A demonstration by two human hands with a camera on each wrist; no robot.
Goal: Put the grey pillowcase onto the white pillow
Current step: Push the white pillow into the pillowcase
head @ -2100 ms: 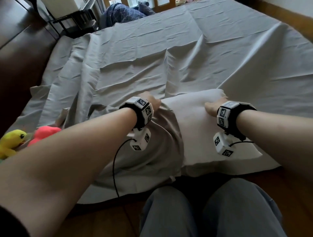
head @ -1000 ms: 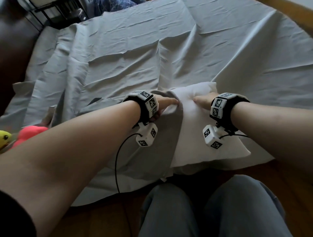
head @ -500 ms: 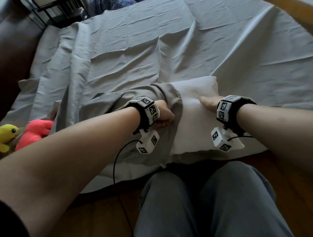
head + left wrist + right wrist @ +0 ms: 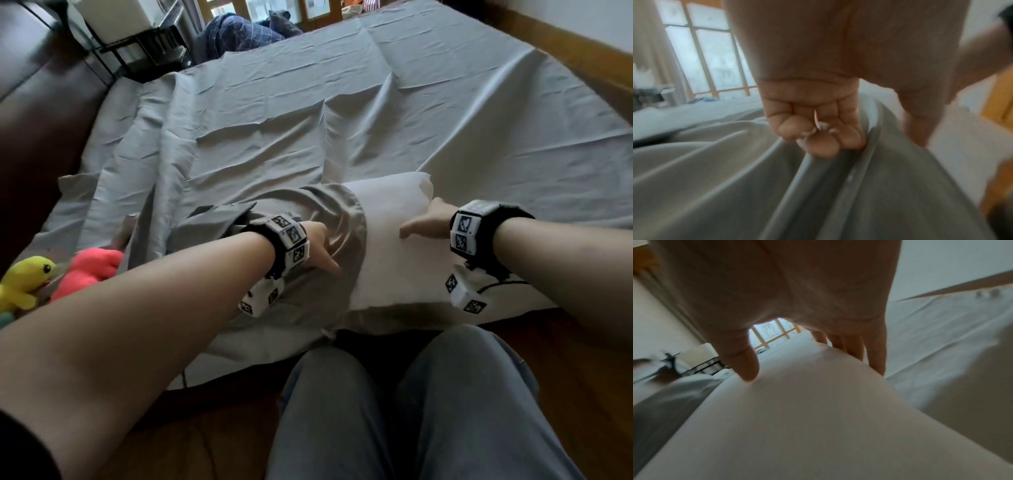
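The white pillow (image 4: 400, 260) lies across the near edge of the bed. The grey pillowcase (image 4: 329, 212) covers its left part, and its hem runs across the pillow's top. My left hand (image 4: 317, 246) sits on the pillowcase just left of the hem. In the left wrist view its fingers (image 4: 818, 139) are curled into bunched folds of the pillowcase (image 4: 869, 194), with the thumb sticking out. My right hand (image 4: 426, 222) lies flat on the bare pillow. Seen from the right wrist, the right hand (image 4: 818, 324) presses the pillow (image 4: 797, 418) with straight fingers and a spread thumb.
A wrinkled grey sheet (image 4: 342, 102) covers the bed. A yellow plush toy (image 4: 24, 281) and a pink one (image 4: 89, 270) lie at the near left. Dark wooden furniture (image 4: 34, 120) stands on the left. My knees (image 4: 411, 394) are against the bed's near edge.
The pillowcase's far hem has come up over the pillow's far-left corner. My left hand went from flat to curled in the fabric. My right hand stayed on the pillow and spread its thumb.
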